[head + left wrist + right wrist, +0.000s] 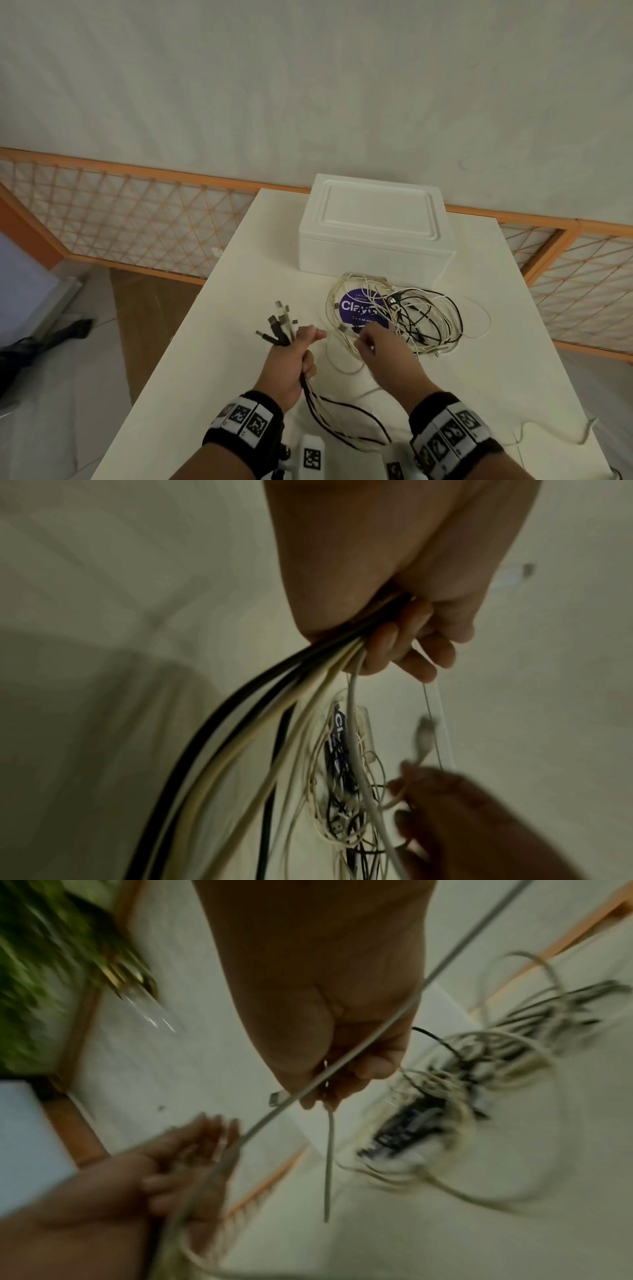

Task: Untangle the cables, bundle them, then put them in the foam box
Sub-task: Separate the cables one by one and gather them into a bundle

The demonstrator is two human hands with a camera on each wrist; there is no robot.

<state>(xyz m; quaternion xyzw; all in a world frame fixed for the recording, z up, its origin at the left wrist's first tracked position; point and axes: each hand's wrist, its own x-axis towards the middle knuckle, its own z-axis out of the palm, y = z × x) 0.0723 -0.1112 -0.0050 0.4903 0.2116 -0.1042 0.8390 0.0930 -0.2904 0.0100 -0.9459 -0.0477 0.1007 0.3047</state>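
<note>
Upward from left hand (294, 363), gathered cables (279, 325), plugs fanned away.

Right hand (329, 1047): pinches a thin grey cable (329, 1164) near its metal plug (276, 1097).
Tangle of white and black cables (462, 1096): on the white table (445, 1231).

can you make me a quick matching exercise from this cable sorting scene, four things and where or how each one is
Things:
1. foam box
2. left hand
3. right hand
4. purple sticker

States:
a. under the loose cable tangle
b. lid on, at the table's far end
c. grips a bunch of cables, plugs fanned out above the fist
d. pinches one pale cable near its plug

Pairs: 1-b, 2-c, 3-d, 4-a
</note>
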